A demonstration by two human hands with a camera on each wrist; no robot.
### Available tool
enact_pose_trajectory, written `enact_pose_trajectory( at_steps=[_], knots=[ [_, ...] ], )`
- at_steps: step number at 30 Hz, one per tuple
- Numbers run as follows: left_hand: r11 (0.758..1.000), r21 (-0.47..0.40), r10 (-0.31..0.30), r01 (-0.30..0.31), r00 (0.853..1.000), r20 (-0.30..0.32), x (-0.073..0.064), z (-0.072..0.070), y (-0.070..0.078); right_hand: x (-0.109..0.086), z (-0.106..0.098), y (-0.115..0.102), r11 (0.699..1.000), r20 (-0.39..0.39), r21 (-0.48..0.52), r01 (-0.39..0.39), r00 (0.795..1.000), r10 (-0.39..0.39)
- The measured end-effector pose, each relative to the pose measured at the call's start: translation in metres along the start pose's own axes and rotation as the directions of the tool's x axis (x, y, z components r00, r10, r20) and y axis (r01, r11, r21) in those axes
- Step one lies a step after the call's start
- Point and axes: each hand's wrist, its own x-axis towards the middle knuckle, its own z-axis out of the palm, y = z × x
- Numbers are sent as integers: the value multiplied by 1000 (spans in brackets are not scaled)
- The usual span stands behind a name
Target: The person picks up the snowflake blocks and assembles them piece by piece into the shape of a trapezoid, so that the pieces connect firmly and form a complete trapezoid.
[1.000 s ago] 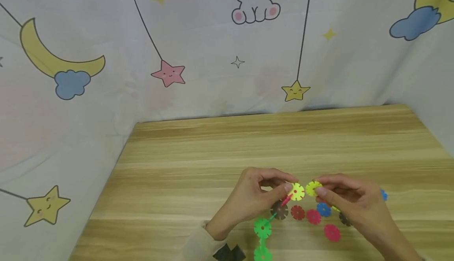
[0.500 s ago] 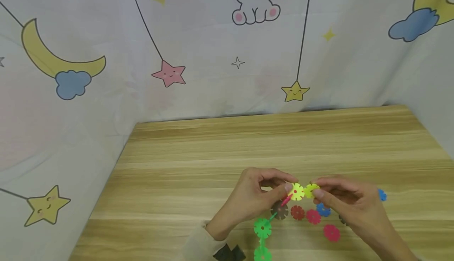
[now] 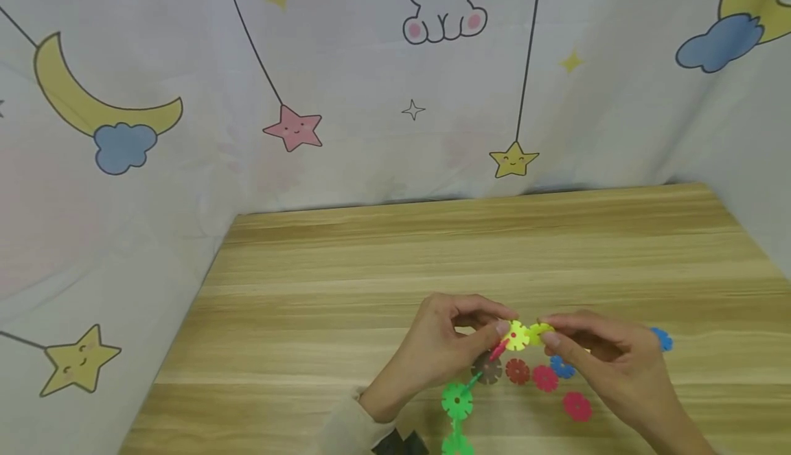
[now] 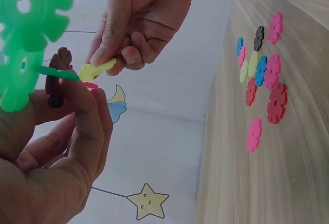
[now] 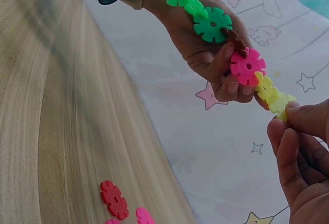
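Observation:
My left hand (image 3: 454, 331) pinches a chain of notched plastic snowflake discs near its yellow end. In the right wrist view the chain runs from green discs (image 5: 213, 24) through a brown disc (image 5: 236, 42) and a pink disc (image 5: 248, 66) to a yellow disc (image 5: 264, 87). A second yellow disc (image 5: 281, 105) meets that one, pinched between thumb and fingers of my right hand (image 3: 618, 352). Edges of the two yellow discs overlap in the head view, the right one tilted. The left wrist view shows the chain held up off the table, its pink disc mostly hidden by fingers.
Loose discs lie on the wooden table (image 3: 371, 256): a dark red disc (image 3: 517, 371), pink discs (image 3: 577, 407), blue discs (image 3: 664, 339) and, in the left wrist view, pale yellow discs (image 4: 253, 63) and a black disc (image 4: 258, 38). A printed cloth (image 3: 371, 167) hangs behind.
My right hand has moved slightly left, bringing its yellow disc from a small gap to meet the chain's yellow disc, and tilting it. My left hand stays nearly still.

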Motion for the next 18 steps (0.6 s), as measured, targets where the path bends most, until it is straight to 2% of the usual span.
enact_pose_trajectory(
  at_steps=[3,7,10,18],
  knots=[
    [1000,-20,8,-8,1000,-7,0,1,-1,-1,0,-1,1000,-4,-12,-18,1000,18],
    [999,-50,3,-5,1000,-28,-1,3,1,-1,3,4,993,-17,97,67,998,-66],
    [999,-52,-11,8,999,-50,-2,5,2,-2,5,10,966,-30,205,160,987,-157],
    [998,-68,6,-10,998,-68,-2,9,1,1,11,12,919,-72,283,276,961,-266]
  ],
)
